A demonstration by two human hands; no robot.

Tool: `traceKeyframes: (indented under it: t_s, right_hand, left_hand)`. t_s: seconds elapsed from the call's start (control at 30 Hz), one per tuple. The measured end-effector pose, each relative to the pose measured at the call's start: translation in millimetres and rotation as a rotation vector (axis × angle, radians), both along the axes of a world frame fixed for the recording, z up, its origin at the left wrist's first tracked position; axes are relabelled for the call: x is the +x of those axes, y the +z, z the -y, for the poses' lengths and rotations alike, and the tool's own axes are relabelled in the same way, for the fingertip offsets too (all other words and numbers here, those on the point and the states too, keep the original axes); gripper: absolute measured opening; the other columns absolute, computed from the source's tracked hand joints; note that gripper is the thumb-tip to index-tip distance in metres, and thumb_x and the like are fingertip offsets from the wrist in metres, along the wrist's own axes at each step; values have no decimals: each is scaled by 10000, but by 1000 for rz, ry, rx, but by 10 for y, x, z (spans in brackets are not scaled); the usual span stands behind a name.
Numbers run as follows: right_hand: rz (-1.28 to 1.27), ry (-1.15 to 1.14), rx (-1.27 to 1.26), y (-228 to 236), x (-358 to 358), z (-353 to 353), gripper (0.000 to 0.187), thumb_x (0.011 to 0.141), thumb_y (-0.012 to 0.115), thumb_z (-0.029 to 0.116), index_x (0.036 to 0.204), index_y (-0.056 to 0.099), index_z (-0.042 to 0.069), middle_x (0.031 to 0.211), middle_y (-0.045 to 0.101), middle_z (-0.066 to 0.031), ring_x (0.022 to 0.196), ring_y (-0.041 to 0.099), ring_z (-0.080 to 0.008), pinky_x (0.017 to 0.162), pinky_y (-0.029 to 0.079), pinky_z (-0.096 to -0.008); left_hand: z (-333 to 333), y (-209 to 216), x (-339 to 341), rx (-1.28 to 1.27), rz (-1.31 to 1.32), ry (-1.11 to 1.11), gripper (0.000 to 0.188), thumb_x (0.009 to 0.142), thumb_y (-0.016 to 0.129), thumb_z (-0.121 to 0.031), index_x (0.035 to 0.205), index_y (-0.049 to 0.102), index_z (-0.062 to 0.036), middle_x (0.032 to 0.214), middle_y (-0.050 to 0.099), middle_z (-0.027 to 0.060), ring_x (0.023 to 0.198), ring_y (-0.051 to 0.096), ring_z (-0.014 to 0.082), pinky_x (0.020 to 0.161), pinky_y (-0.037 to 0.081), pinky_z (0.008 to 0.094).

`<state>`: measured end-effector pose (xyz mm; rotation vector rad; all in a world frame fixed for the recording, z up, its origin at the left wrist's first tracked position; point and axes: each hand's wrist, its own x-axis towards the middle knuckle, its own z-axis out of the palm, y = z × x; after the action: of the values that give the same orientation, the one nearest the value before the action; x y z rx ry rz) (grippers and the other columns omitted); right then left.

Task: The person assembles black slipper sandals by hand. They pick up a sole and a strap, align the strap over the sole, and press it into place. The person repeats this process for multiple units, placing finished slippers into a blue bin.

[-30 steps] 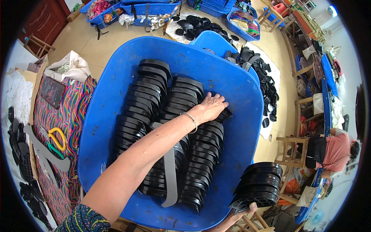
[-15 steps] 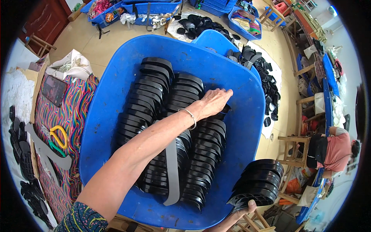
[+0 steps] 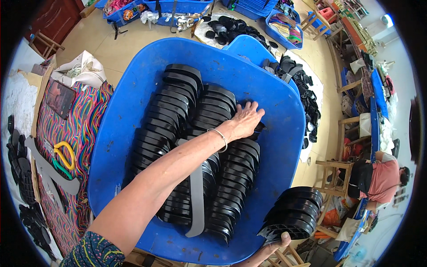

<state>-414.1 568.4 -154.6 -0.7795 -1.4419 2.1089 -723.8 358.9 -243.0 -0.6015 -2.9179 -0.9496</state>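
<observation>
Coming in from the lower left, my left arm crosses a large blue plastic tub (image 3: 284, 133). My left hand (image 3: 244, 120), a bangle at its wrist, is over the far end of the right-hand row of black moulded heel-shaped pieces (image 3: 238, 171). Its fingers are bent and apart; their tips are partly hidden, and one black piece (image 3: 259, 129) shows beside the palm. Outside the tub's near right corner, my right hand (image 3: 278, 244) grips a short stack of black heel-shaped pieces (image 3: 296, 213), its thumb against the lower edge. A grey curved strip (image 3: 197, 200) lies across the rows.
On the left, a colourful patterned cloth (image 3: 84, 120) bears a phone (image 3: 61, 100), yellow-handled scissors (image 3: 65, 153) and a grey curved strip (image 3: 53, 171). More black parts (image 3: 307, 89) lie beyond the tub. A person in pink (image 3: 383, 178) is by the long bench on the right.
My left hand has shifted slightly left, and its fingers have spread and bent downward. My right hand's stack has dipped slightly lower and to the left.
</observation>
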Motion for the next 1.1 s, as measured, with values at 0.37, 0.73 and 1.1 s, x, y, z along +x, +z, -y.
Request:
traceKeyframes:
  t_s: [0.37,0.73,1.1]
  right_hand:
    - [6,20,27,7,-48,-17,1180,561,801,393,1524,213,51,1296,509,-182,1107,579,-329,965,499,-471]
    - [-1,59,43,28,-80,8,1233,544,816,400,1542,178,58,1302,504,-183,1112,580,-331,967,500,-475]
    - [-12,176,158,82,-245,52,1288,527,831,408,1560,143,66,1309,498,-185,1116,581,-333,970,500,-478]
  left_hand:
    - [63,89,-52,169,172,-38,257,785,487,94,1031,555,60,1137,507,264,1111,526,440,909,450,618]
    - [48,69,67,351,-98,-115,290,722,751,-2,937,557,-4,962,588,152,949,587,384,814,486,470]
    - [271,579,232,21,548,-343,469,772,597,-24,1230,530,51,931,633,223,1002,590,390,904,439,511]
